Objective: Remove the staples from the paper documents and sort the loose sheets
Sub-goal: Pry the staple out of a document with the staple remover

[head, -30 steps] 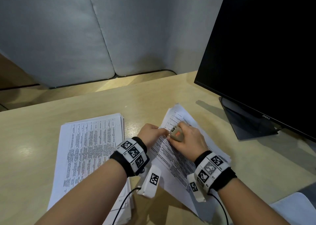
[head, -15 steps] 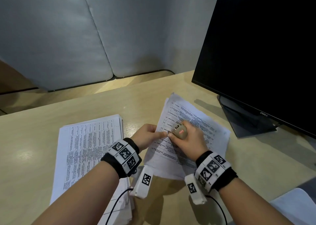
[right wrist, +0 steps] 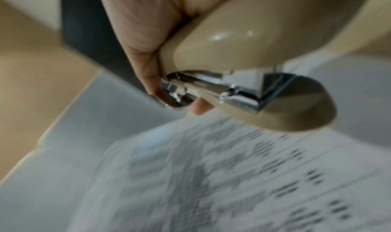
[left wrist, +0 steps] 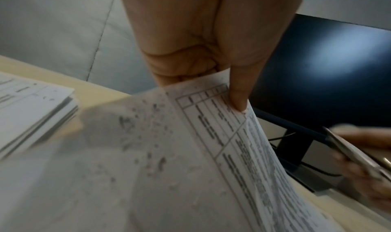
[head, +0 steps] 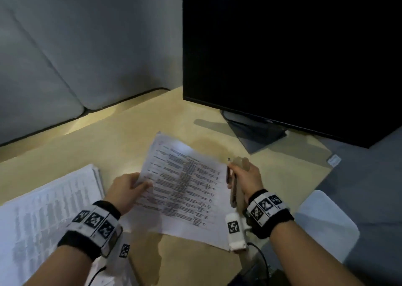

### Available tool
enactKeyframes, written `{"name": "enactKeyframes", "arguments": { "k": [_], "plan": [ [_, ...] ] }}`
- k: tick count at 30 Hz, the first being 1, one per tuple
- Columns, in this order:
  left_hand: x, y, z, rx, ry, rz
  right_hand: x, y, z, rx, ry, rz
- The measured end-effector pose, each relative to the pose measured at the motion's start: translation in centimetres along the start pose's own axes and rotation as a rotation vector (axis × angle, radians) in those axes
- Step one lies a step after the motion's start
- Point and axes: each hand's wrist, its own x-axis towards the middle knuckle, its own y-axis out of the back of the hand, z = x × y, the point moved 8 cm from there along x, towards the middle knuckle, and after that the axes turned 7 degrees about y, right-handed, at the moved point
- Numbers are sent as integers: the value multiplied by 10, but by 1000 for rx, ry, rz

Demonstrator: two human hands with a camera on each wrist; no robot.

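The left hand (head: 127,190) holds the sheet (head: 187,185) by its near left edge. Its fingers (left wrist: 238,100) pinch the paper, thumb on top and the other fingers under it. The sheet is lifted off the table (head: 134,137) and hangs out to the right of those fingers. Its long way runs from the far left corner down to the near right corner.

The right hand (head: 245,177) is just past the right edge of the sheet, and I cannot tell if it touches the paper. Its fingers are wrapped round the tan staple remover (right wrist: 243,78). The metal claws poke out by the fingertips and look closed. I cannot see a staple in them.

The pile (head: 47,211) of loose sheets lies on the table to the left of the left hand, just beside that wrist. So the left hand is the nearer one to the pile. I think the next move is to carry the sheet left, over the pile, and lay it flat on top. The left wrist is turned so the palm faces in, and the arm reaches forward and low. The right arm is raised a bit, off to the side.
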Motion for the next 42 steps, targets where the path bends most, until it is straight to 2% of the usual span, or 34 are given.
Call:
{"name": "enactKeyframes", "arguments": {
  "k": [3, 5, 6, 9, 11, 12, 15, 18, 19, 21, 23, 24, 26, 29, 32, 35, 37, 39, 41, 42],
  "plan": [
    [1, -1, -3, 39, -8, -2, 3, 102, 29, 23, -132, 386],
    [0, 1, -1, 30, 16, -3, -3, 163, 45, -112, -239, 536],
    [2, 0, -3, 28, 11, 0, -6, 188, 50, -270, -258, 538],
    [23, -4, -39, 22, 39, 7, -10, 233, 64, -1030, -297, 303],
    [39, -9, -66, -41, 42, 35, -18, 244, 89, -1206, -388, 107],
    [46, -11, -78, -48, 35, 61, -21, 247, 97, -1210, -413, 60],
    [51, -12, -87, -60, 38, 49, -32, 243, 106, -1238, -476, -47],
    [42, -6, -76, -28, 35, 36, -32, 239, 103, -1282, -452, -38],
    [32, -1, -58, 4, 30, 50, -27, 238, 96, -1288, -435, 14],
    [2, 11, -4, 28, -6, 93, -12, 239, 72, -1170, -451, 246],
    [-9, 15, 18, 8, -3, 100, 1, 225, 37, -838, -350, 495],
    [-11, 15, 23, 10, 2, 111, 11, 211, 21, -800, -258, 529],
    [-11, 15, 27, 23, 2, 130, 33, 170, -3, -907, -64, 427],
    [-11, 15, 29, 78, -14, 131, 53, 92, -20, -1188, 124, 71],
    [-12, 19, 27, 107, -35, 153, 57, 46, -19, -1339, 171, -111],
    [-14, 25, 27, 140, -75, 188, 56, 23, -11, -1555, 179, -250],
    [-16, 29, 27, 158, -83, 202, 55, 18, -1, -1608, 111, -309],
    [-16, 32, 27, 158, -86, 210, 53, 18, 1, -1541, 45, -248],
    [-16, 33, 29, 163, -93, 209, 53, 10, -4, -1424, 105, -192],
    [-16, 34, 31, 166, -99, 208, 53, -2, -7, -1399, 201, -231]
  ]
}}
